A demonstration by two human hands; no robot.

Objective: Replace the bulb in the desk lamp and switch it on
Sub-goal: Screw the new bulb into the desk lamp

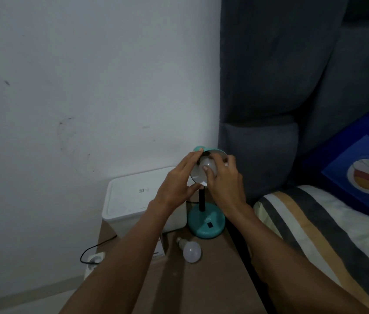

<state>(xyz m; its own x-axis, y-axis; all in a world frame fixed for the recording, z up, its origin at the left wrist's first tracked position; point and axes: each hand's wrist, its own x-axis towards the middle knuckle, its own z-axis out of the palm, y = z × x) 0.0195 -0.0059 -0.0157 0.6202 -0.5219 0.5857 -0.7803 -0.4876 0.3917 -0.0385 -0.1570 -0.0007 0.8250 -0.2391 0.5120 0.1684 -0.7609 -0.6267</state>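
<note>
The right hand [222, 177] has its fingers [208, 172] clamped on the frosted white bulb [208, 165] inside the teal lamp shade [221, 152]; the left hand [179, 180] grips the shade's rim at nine o'clock. The bulb's axis points into the shade.

At the centre of the frame the right hand [221, 177] covers most of the bulb [208, 165] inside the lamp shade [198, 177], so its socket cannot be seen, and the left hand [179, 177] hides the shade's left rim. The left forearm crosses a small white box [159, 248] below, hiding most of it. The marking on the white bin [133, 200] is too small to read, and the blue cushion [360, 168] is cut off by the right edge.
</note>
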